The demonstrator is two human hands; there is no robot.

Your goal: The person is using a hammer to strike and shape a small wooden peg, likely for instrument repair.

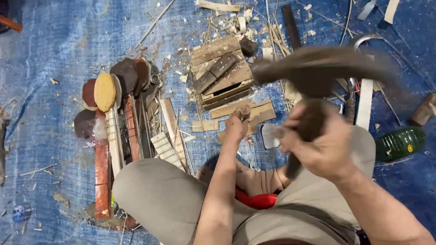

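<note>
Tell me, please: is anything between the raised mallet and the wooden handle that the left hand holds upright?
Nothing visible is in the way. The right hand holds the blurred mallet up and to the right of the wooden handle, whose top shows above the left hand. Only floor litter shows between them.

hammer head [318, 68]: motion-blurred | chisel [245, 111]: mostly hidden in left hand [236, 127] | hammer handle: fingers [290, 131] cover it

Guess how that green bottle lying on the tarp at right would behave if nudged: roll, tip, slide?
The green bottle lies on its side on the blue tarp, so a sideways nudge would probably roll it; tipping seems unlikely. Its glossy surface looks smooth, so it may be slippery to grip. The tarp's wrinkles and scattered wood shavings might stop a roll early. Whether it is full cannot be told.
</note>
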